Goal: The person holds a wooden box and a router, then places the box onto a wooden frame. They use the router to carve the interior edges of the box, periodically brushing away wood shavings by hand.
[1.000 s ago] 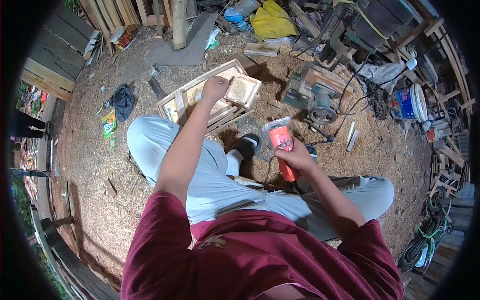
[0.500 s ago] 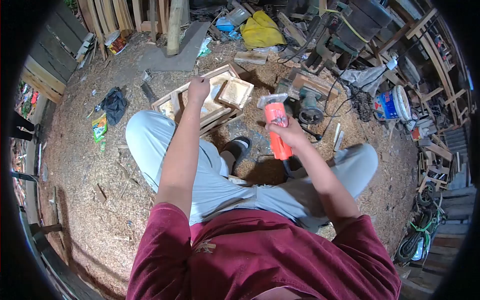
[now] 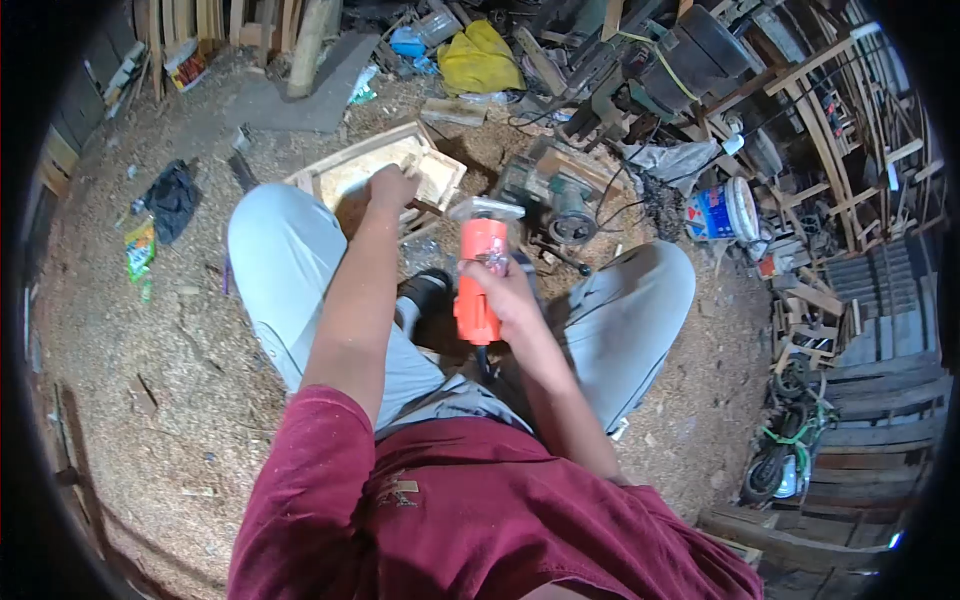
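In my right hand [image 3: 510,297] is an orange trim router [image 3: 482,285], upright, its clear flat base on top and its cord hanging below. The fingers wrap round its body. My left hand [image 3: 393,187] reaches forward, fingers closed at the near left edge of a small shallow wooden box [image 3: 437,182]; the fingertips are partly hidden. That box sits over the right end of a larger wooden frame [image 3: 350,158] on the ground before my knees. Clear plastic lies just below the frame.
Beyond the router stands a greenish machine [image 3: 572,208] with a motor and cables. Sawdust covers the ground. A black bag [image 3: 172,202] lies at left, a yellow sack [image 3: 480,58] at the back, and a paint bucket [image 3: 722,210] at right near piled timber.
My left hand has shifted right and down from above the frame to the small box. The router stays in my right hand, closer to the box. The whole view has turned right.
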